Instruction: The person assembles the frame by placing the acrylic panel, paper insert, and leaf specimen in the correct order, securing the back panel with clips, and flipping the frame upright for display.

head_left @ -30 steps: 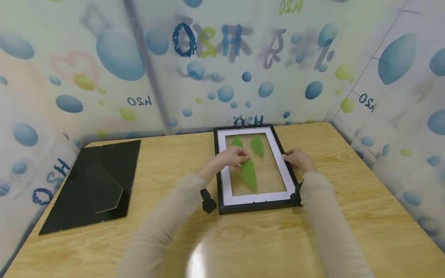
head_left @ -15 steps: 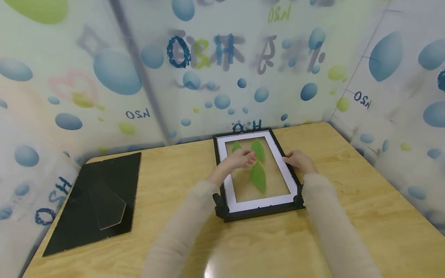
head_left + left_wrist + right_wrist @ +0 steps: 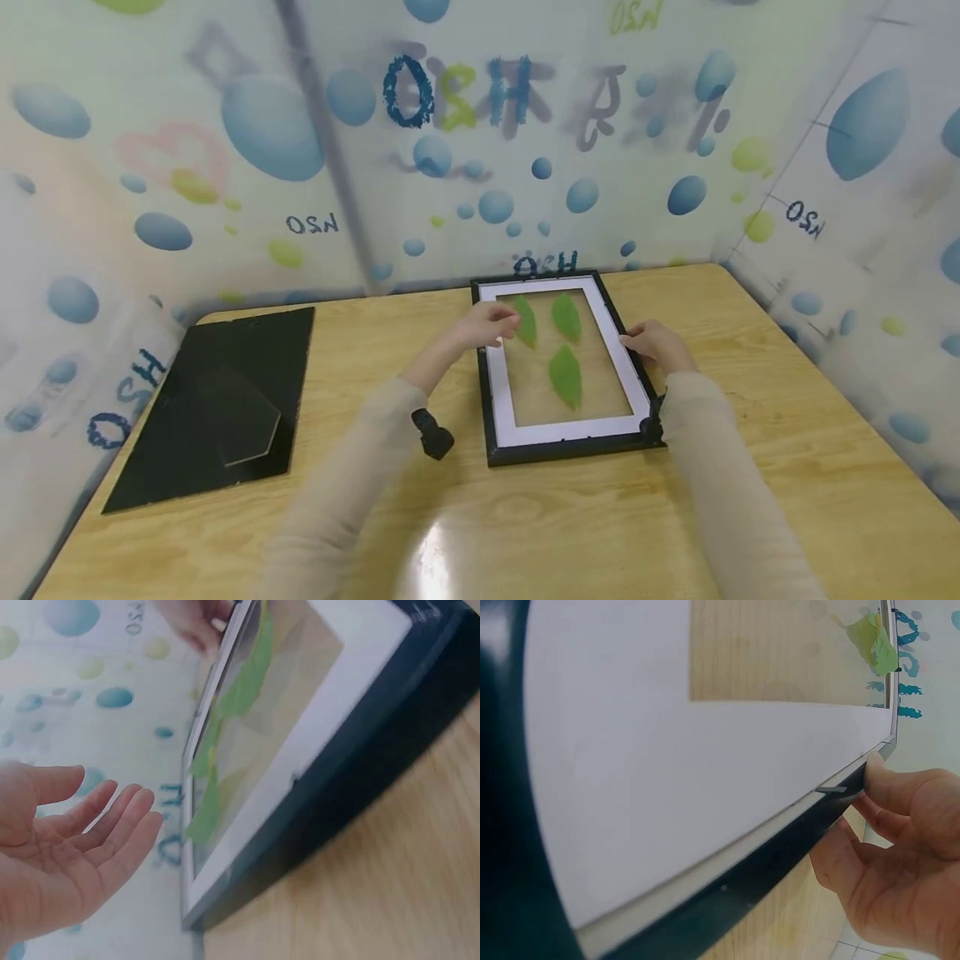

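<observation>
A black frame [image 3: 570, 452] with a white inner border [image 3: 567, 432] lies on the table. Three green leaves show inside it: one at upper left [image 3: 527, 323], one at upper right [image 3: 566, 317] and one lower down [image 3: 566, 377]. My left hand [image 3: 483, 325] hovers over the frame's left side by the upper-left leaf, its fingers loosely bent and holding nothing; in the left wrist view the palm [image 3: 60, 862] is bare. My right hand [image 3: 660, 345] grips the frame's right edge, thumb on top and fingers beneath in the right wrist view [image 3: 900, 847].
On the left of the wooden table [image 3: 375, 375] lies a black backing board [image 3: 225, 367] with a stand flap. A patterned wall covering [image 3: 480, 167] rises behind the table and along its sides. Black devices are strapped at both wrists.
My left hand has let go of the lower leaf and moved up and left, off the middle of the frame. That leaf now lies further right. My right hand stays on the frame's edge.
</observation>
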{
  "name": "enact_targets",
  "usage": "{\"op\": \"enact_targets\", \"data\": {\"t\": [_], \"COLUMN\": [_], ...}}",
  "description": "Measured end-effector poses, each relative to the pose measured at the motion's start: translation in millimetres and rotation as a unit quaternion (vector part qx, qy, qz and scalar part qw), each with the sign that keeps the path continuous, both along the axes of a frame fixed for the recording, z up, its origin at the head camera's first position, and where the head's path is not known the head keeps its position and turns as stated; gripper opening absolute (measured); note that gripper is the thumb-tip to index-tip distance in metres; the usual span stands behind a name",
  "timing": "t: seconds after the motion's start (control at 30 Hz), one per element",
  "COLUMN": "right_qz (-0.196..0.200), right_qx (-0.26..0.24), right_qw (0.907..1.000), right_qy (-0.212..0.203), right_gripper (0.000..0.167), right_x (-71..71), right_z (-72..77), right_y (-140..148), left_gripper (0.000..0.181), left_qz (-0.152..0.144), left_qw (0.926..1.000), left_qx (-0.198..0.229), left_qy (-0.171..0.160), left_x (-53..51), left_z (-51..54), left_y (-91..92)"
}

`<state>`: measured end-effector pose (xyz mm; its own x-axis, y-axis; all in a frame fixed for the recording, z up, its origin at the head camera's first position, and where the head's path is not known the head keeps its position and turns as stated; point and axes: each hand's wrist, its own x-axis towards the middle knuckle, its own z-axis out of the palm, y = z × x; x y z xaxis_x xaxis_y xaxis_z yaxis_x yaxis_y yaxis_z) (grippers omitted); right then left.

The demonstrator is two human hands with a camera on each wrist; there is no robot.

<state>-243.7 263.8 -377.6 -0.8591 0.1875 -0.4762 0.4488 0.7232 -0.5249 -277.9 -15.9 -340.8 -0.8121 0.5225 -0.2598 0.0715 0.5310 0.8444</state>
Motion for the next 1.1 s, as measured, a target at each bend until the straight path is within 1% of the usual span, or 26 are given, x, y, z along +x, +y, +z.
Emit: {"op": "enact_targets", "data": {"t": [0.1,0.23,0.33,0.37,0.4,0.43,0.5,0.53,0.6,0.63,0.67,0.7,0.77,0.83,0.9,0.93,0.97,1.07,1.1], "right_qz": [0.002,0.011,0.008,0.007,0.013,0.013,0.021,0.024,0.025,0.020,0.021,0.019,0.016,0.012,0.007,0.006,0.003,0.003,0.006], "right_qx": [-0.005,-0.018,-0.029,-0.030,-0.036,-0.035,-0.026,-0.019,-0.005,0.004,0.003,0.003,-0.002,-0.008,-0.011,-0.013,-0.014,-0.011,-0.015], "right_qw": [1.0000,0.9998,0.9995,0.9995,0.9993,0.9993,0.9994,0.9995,0.9997,0.9997,0.9997,0.9998,0.9998,0.9999,0.9999,0.9999,0.9999,0.9999,0.9999], "right_qy": [-0.003,-0.004,-0.010,-0.011,-0.004,-0.006,-0.008,-0.007,-0.004,-0.011,-0.010,-0.008,-0.009,-0.009,-0.009,-0.008,-0.006,-0.009,-0.001], "right_gripper": [0.047,0.049,0.052,0.053,0.055,0.056,0.057,0.056,0.054,0.052,0.052,0.051,0.050,0.050,0.049,0.049,0.049,0.050,0.059], "right_x": [-1.2,-5.4,-13.8,-17.1,-23.1,-26.3,-29.5,-28.9,-25.4,-20.4,-18.0,-15.9,-12.2,-10.2,-8.1,-7.4,-6.4,-7.2,-15.2], "right_z": [-3.0,-6.5,-15.0,-19.0,-26.8,-30.2,-33.0,-31.5,-24.6,-16.2,-11.7,-7.9,-1.0,2.5,4.2,4.7,5.2,3.0,-9.4], "right_y": [4.2,10.5,20.0,24.0,31.7,35.4,39.0,37.6,32.1,24.7,22.3,19.5,14.5,12.2,10.1,9.7,9.8,13.9,25.7], "left_gripper": [0.039,0.044,0.047,0.047,0.047,0.047,0.049,0.051,0.056,0.058,0.060,0.063,0.067,0.072,0.077,0.078,0.080,0.082,0.085], "left_qz": [0.006,0.011,0.023,0.025,0.029,0.035,0.050,0.058,0.077,0.088,0.097,0.108,0.126,0.143,0.159,0.160,0.164,0.181,0.188], "left_qw": [0.9999,0.9997,0.9991,0.9987,0.9984,0.9979,0.9964,0.9953,0.9923,0.9905,0.9886,0.9858,0.9824,0.9791,0.9752,0.9746,0.9724,0.9628,0.9583], "left_qx": [-0.009,-0.022,-0.036,-0.041,-0.046,-0.050,-0.066,-0.075,-0.094,-0.103,-0.112,-0.123,-0.135,-0.144,-0.154,-0.156,-0.164,-0.195,-0.206], "left_qy": [-0.005,-0.003,0.010,0.015,0.019,0.020,0.020,0.022,0.023,0.024,0.025,0.033,0.027,0.014,0.000,-0.014,-0.022,-0.050,-0.060], "left_x": [0.5,1.6,3.9,4.7,6.1,7.4,11.1,13.4,18.2,20.4,22.5,23.3,26.4,29.6,34.2,37.5,39.7,44.5,44.6], "left_z": [9.2,21.0,28.1,29.6,31.4,33.0,36.0,36.7,36.9,36.1,34.5,31.0,25.9,21.7,19.3,19.9,19.3,17.2,15.3], "left_y": [-19.5,-54.3,-85.2,-96.3,-107.6,-119.1,-142.8,-154.9,-180.3,-193.5,-207.1,-222.0,-249.8,-276.6,-301.1,-311.5,-321.9,-348.1,-355.6]}}
